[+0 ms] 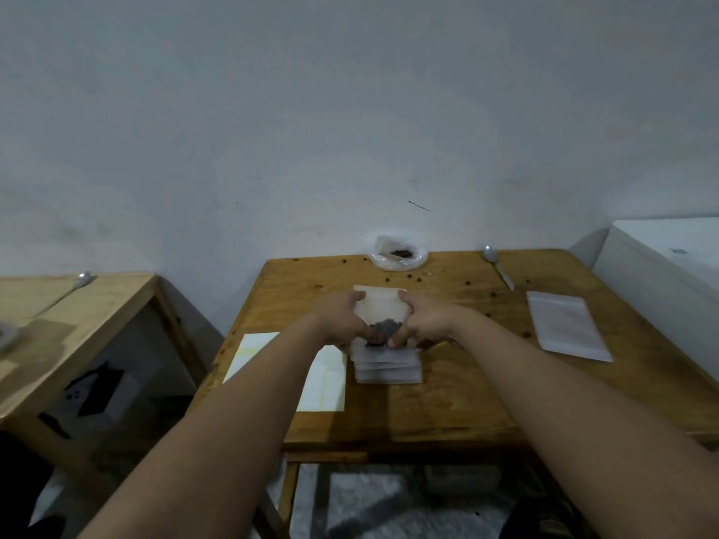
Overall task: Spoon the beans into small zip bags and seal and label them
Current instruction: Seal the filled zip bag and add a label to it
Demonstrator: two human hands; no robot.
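Note:
A small clear zip bag (382, 309) with dark beans in its lower part stands upright over the middle of the wooden table (447, 398). My left hand (342, 319) grips its left side and my right hand (426, 319) grips its right side, thumbs near the beans. Just below it lies a stack of filled bags (387, 367). A white label sheet (325, 383) lies left of the stack, partly under my left arm. At the table's back edge sits a plastic bag of beans (398, 255), with a metal spoon (498, 266) to its right.
A pile of empty zip bags (566, 324) lies on the right of the table. Loose beans (412, 277) are scattered near the back. A second wooden table (70, 328) with another spoon (66, 291) stands at the left. A white appliance (669, 262) is at the right.

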